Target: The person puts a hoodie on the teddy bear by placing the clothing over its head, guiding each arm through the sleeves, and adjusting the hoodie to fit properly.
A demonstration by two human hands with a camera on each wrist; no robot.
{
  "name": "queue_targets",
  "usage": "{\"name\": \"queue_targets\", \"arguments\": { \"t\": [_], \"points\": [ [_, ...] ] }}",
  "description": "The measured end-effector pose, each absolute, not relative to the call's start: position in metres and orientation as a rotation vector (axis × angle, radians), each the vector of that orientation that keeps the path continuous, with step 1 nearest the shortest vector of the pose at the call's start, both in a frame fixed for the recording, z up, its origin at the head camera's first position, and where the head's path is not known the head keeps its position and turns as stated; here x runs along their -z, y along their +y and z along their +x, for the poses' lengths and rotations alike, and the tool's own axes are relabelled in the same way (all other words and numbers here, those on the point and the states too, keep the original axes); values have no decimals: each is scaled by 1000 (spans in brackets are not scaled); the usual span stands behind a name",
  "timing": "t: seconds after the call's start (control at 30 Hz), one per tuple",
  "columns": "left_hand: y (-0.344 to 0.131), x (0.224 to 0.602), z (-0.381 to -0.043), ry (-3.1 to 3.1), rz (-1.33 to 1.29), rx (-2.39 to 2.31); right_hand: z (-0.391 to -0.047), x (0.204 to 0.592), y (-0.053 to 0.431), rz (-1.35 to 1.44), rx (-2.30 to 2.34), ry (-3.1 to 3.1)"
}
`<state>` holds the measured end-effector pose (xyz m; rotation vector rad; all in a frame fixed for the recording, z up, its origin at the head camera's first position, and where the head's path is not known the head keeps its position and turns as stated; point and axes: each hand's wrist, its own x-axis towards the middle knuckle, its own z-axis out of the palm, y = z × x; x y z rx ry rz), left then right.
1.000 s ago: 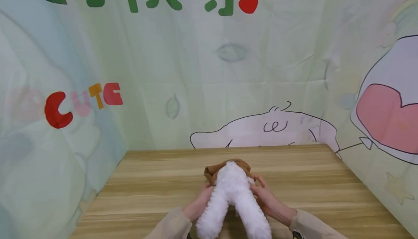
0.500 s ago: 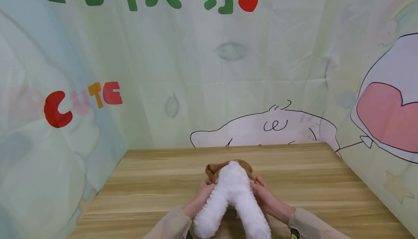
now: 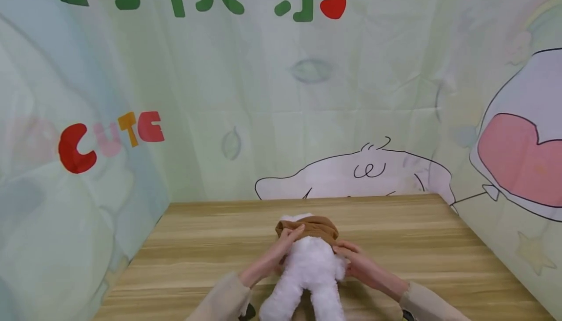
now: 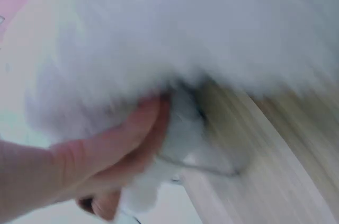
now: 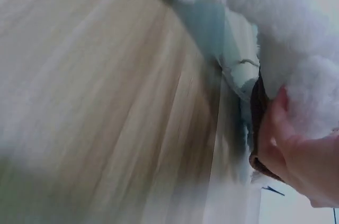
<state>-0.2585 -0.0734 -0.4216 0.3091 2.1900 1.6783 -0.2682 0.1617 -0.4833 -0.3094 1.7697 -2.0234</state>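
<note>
A white fluffy plush toy (image 3: 312, 267) lies on the table, its two legs toward me. Bunched brown doll clothing (image 3: 313, 227) wraps its far end, with white fur showing beyond it. My left hand (image 3: 274, 255) grips the toy's left side, one digit stretched across the brown cloth. In the left wrist view that hand (image 4: 100, 160) curls under blurred white fur. On the other side my right hand (image 3: 362, 265) holds the edge of the clothing near a short furry limb. The right wrist view shows the brown cloth (image 5: 258, 113) against its fingers. The toy's underside is hidden.
The wood-grain table (image 3: 210, 248) spreads around the toy. A printed curtain (image 3: 210, 91) with cartoon figures and lettering closes off the back and both sides. Beige sleeves (image 3: 224, 296) reach in from the near edge.
The toy's body has shifted, and white fur now shows beyond the brown clothing. My left hand has moved up onto the cloth. A short limb has come into sight by my right hand.
</note>
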Motion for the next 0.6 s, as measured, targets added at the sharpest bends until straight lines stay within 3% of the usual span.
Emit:
{"name": "queue_targets", "arguments": {
  "t": [0.07, 0.4, 0.6],
  "points": [
    [-66, 416, -257, 2104, 142, -1728, -269, 484, 161, -323, 2006, 1808],
    [-54, 416, -251, 1976, -17, -1681, -278, 481, 161, -282, 2030, 1897],
    [-60, 428, -259, 1982, -100, -1834, -281, 477, 159, -494, 2005, 2206]
  ]
}}
